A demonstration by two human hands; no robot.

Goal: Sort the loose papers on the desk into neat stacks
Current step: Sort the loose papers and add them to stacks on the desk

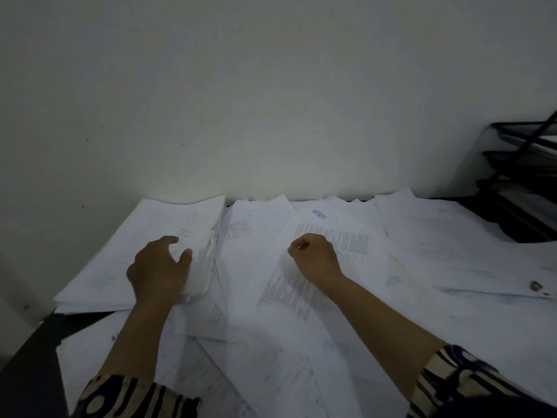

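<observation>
Loose white papers (247, 260) lie scattered and overlapping across the dark desk (27, 357). At the left sits a thicker stack (150, 218) with a curled, worn right edge. My left hand (159, 270) rests on top of that stack near its right edge, with fingers spread and relaxed. My right hand (315, 256) is curled into a fist over a sheet of dense printed text (349, 242) in the middle of the desk. Nothing shows between its fingers.
A black wire tray rack (524, 176) stands at the back right, with papers in its tiers. A plain wall (271, 101) runs right behind the desk. A small dark object (536, 285) lies on the papers at the right. More sheets (271, 372) lie near the front edge.
</observation>
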